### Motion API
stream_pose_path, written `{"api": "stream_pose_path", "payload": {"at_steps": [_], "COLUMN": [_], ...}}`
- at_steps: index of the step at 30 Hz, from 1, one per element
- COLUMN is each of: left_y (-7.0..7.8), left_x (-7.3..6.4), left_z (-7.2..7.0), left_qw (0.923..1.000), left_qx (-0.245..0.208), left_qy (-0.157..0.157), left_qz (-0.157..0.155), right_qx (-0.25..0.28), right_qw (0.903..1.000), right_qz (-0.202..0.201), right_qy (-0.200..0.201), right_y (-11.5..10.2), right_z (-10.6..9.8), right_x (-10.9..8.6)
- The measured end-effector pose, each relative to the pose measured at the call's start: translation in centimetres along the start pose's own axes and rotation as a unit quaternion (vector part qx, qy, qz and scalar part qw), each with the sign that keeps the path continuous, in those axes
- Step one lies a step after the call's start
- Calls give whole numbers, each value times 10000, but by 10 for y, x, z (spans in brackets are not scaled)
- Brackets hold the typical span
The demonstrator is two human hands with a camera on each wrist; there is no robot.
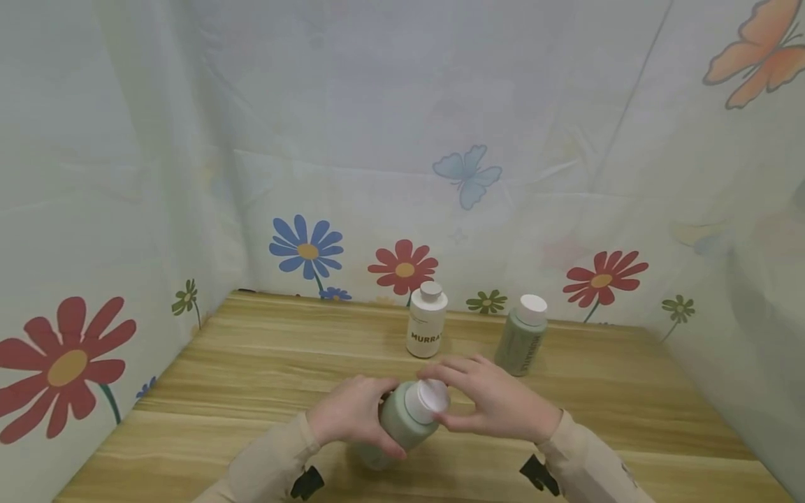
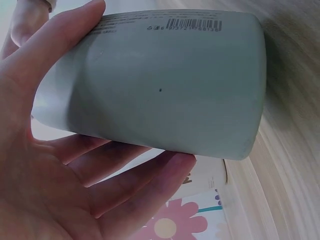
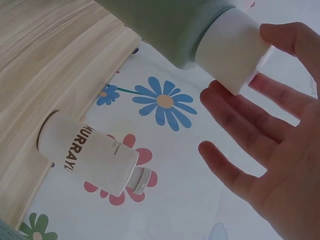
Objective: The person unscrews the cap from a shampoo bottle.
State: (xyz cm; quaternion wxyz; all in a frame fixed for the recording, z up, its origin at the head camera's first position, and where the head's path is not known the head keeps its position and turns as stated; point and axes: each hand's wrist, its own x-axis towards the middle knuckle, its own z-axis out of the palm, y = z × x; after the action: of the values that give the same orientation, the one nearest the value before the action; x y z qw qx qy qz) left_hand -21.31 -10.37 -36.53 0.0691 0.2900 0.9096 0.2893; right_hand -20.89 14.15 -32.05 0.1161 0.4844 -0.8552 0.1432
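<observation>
Lower centre: my left grip point(image 1: 352, 412) clasps a tilted pale-green cylindrical bottle point(image 1: 402, 423), my right grip point(image 1: 499, 402) pinching its round white cap point(image 1: 428, 399).

Left grip point(image 2: 55, 170) around pale green bottle point(image 2: 170, 85), barcode point(image 2: 194, 24) near its base, wood-grain tabletop point(image 2: 295, 150), printed pink flower point(image 2: 166, 228)

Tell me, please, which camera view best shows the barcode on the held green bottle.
The left wrist view, where the barcode appears close and uncovered. The head and right wrist views show the bottle but no barcode.
</observation>
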Motion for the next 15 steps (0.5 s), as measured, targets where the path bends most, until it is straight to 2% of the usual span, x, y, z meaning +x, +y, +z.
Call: {"api": "stream_pose_path", "payload": {"at_steps": [11,13,15], "left_y": [0,0,1], "left_x": [0,0,0], "left_z": [-1,-1,-1], "left_qw": [9999,9998,9999], "left_qx": [-107,-112,-88], "left_qy": [-116,-112,-95], "left_qz": [-69,-79,-73], "right_qx": [221,369,572], "right_qw": [9978,9974,9976], "right_qz": [-632,-610,-382], "right_qy": [-14,-49,-125], "right_y": [2,2,0], "right_z": [-2,-2,-3], "right_x": [-1,-1,-1]}}
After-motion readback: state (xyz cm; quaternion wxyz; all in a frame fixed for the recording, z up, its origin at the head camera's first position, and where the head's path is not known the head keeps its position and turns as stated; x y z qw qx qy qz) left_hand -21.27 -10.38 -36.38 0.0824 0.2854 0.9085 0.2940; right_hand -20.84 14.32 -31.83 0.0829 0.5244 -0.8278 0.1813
